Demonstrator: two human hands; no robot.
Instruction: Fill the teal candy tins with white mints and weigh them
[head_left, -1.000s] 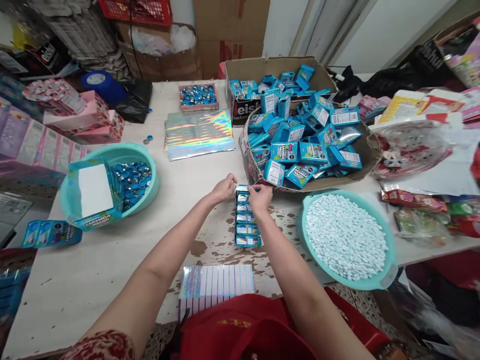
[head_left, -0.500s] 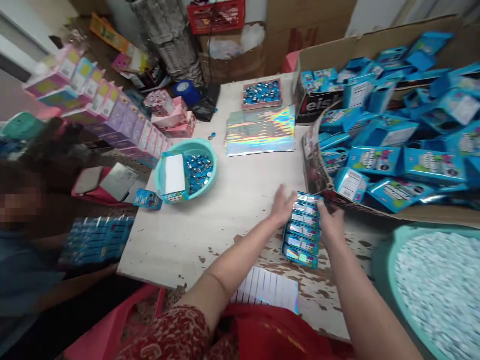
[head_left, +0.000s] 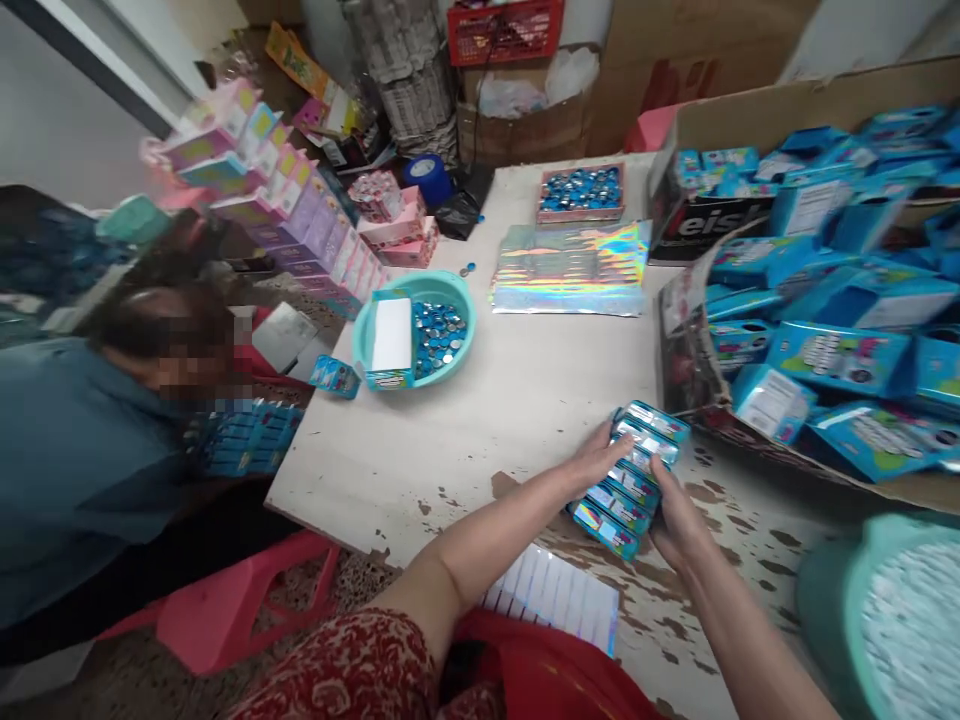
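A row of several small blue boxes point(head_left: 630, 485), pressed side by side, is gripped between my two hands above the worn white table point(head_left: 450, 450). My left hand point(head_left: 602, 458) holds the row along its left side, its thumb lying over the top. On the other side my right hand point(head_left: 675, 515) wraps round the row, fingers partly hidden beneath it. Just below lies a sheet of silvery strip stickers point(head_left: 559, 595) near the table's front edge. To the right of my hands stands a large carton point(head_left: 694, 375) heaped with blue boxes point(head_left: 840, 355).
A turquoise basin point(head_left: 469, 350) of small blue-and-silver pieces stands at the left, a blue box point(head_left: 335, 376) beside it. Shiny holographic sheets point(head_left: 570, 270) and a pink tray point(head_left: 581, 215) lie at the back. A green tub point(head_left: 840, 580) is at right. A person point(head_left: 90, 430) bends at left.
The row of boxes has turned to a slant and appears lifted in both hands. My left thumb now lies across it. The view has swung left, and the person there has leaned in.
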